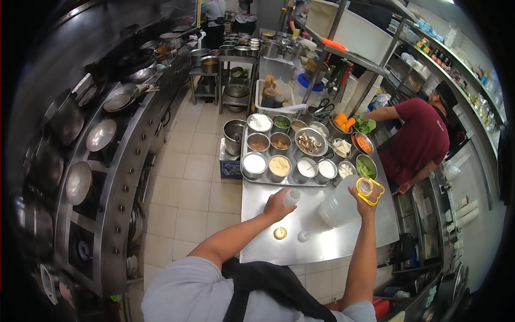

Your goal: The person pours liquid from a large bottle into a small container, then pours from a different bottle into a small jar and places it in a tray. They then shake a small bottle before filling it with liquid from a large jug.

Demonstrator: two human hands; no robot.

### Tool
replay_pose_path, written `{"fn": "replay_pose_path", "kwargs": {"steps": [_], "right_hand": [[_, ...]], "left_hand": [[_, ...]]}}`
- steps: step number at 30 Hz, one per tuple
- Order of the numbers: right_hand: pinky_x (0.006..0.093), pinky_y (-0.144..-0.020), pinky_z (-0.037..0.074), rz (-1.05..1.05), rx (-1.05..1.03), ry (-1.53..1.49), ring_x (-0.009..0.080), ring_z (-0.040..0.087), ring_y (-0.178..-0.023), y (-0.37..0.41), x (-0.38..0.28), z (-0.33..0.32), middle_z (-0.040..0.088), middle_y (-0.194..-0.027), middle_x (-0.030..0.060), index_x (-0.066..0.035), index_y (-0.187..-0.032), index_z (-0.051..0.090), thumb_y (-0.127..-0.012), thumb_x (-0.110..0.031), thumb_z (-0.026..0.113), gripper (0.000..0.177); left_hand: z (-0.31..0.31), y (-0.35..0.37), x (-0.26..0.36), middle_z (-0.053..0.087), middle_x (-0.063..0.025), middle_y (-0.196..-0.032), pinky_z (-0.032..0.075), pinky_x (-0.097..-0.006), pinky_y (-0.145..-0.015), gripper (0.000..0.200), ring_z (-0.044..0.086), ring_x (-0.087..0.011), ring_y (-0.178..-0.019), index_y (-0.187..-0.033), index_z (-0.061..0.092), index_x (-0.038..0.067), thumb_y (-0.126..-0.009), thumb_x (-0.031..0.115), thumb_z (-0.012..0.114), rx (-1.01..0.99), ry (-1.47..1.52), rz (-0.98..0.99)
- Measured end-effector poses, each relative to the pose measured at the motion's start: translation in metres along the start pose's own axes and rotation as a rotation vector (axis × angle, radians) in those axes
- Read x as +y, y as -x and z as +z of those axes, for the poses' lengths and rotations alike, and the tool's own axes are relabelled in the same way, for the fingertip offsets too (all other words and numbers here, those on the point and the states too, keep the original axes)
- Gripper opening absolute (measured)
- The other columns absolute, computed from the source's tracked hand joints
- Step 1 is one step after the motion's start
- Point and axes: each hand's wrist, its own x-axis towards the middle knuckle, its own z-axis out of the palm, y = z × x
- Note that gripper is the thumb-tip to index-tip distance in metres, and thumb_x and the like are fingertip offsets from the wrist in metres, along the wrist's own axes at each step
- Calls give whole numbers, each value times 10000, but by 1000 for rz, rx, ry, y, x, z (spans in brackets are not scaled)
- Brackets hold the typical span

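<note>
My left hand is closed around a small translucent plastic bottle, its open mouth facing up, over the steel table. My right hand grips a large translucent jug by the yellow handle at its neck; the jug leans, with its uncapped mouth toward the right. Between my arms, a yellow cap and a small whitish translucent bottle top lie on the tabletop.
Just beyond my hands stands a tray of steel containers with white powder, mushrooms and greens. A co-worker in a maroon shirt stands at the right. A stove with pans lines the left, across a tiled aisle.
</note>
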Motion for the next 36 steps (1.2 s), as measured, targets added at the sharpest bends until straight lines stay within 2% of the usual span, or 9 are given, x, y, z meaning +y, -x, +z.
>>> {"fn": "replay_pose_path", "kwargs": {"steps": [9, 10, 12, 17, 23, 26, 30, 32, 36], "right_hand": [[321, -837, 514, 95, -21, -88, 194, 649, -901, -6, 13, -8, 670, -986, 84, 22, -1079, 650, -717, -203, 890, 489], [321, -837, 514, 97, -29, -87, 194, 649, -901, -7, 17, -9, 670, -986, 84, 22, -1079, 650, -717, -203, 890, 489], [325, -807, 508, 159, -12, -56, 189, 629, -863, -9, 25, -10, 662, -966, 80, 15, -1021, 643, -727, -215, 884, 444], [301, -727, 467, 200, 215, -122, 147, 547, -793, -6, 30, 2, 590, -868, 20, -23, -910, 613, -739, -220, 884, 376], [295, -817, 496, 243, 92, -94, 140, 574, -855, -5, 47, -6, 574, -928, 17, -29, -974, 605, -775, -213, 871, 380], [327, -995, 465, 305, 17, -141, 187, 590, -1119, 3, 98, -16, 616, -1237, 92, -4, -1326, 545, -833, -212, 822, 602], [490, -1192, 240, 615, 169, 528, 396, 393, -1405, 60, -24, -12, 437, -1507, 225, -5, -1507, 368, -606, -578, 886, 1187], [484, -1175, 278, 670, 284, 764, 361, 425, -1386, 74, -92, 40, 462, -1488, 209, -15, -1499, 386, -700, -489, 870, 1047], [406, -1065, 390, 193, 153, 110, 286, 520, -1280, 71, -243, 149, 567, -1368, 160, -3, -1371, 510, -845, -236, 796, 643]], "left_hand": [[-63, 15, 8, 691, -203, -1131, 538, -404, -889, 671, 679, -366, -1038, -1261, 574, 48, -690, 229, 876, -2, 78, -9], [-74, 21, 12, 696, -121, -1114, 512, -332, -901, 658, 670, -202, -1027, -1270, 568, 44, -716, 223, 876, 6, 79, -43], [-100, 35, 29, 687, -93, -1096, 506, -298, -895, 636, 648, -152, -1017, -1258, 574, 30, -720, 174, 879, 66, 101, -78], [-139, 74, 15, 688, -100, -1106, 521, -326, -896, 600, 666, -190, -1018, -1236, 585, 23, -721, 128, 874, 241, 135, -138], [-213, 105, 3, 694, -77, -1087, 521, -309, -882, 563, 663, -158, -1006, -1220, 589, 13, -731, 85, 859, 382, 49, -227], [-265, 111, -27, 693, -75, -1088, 516, -308, -889, 550, 658, -156, -1006, -1210, 595, 12, -731, 81, 857, 399, 35, -204], [-346, 119, -50, 693, -80, -1085, 512, -307, -894, 542, 654, -162, -1012, -1205, 597, 6, -732, 77, 854, 478, 130, -220], [-387, 125, -60, 666, -64, -1077, 495, -316, -924, 566, 637, -151, -1008, -1205, 583, 1, -718, 66, 864, 420, 79, -232], [-459, 131, -78, 667, -64, -1077, 495, -318, -926, 558, 638, -151, -1008, -1203, 583, 2, -723, 68, 861, 348, -9, -254]]}}
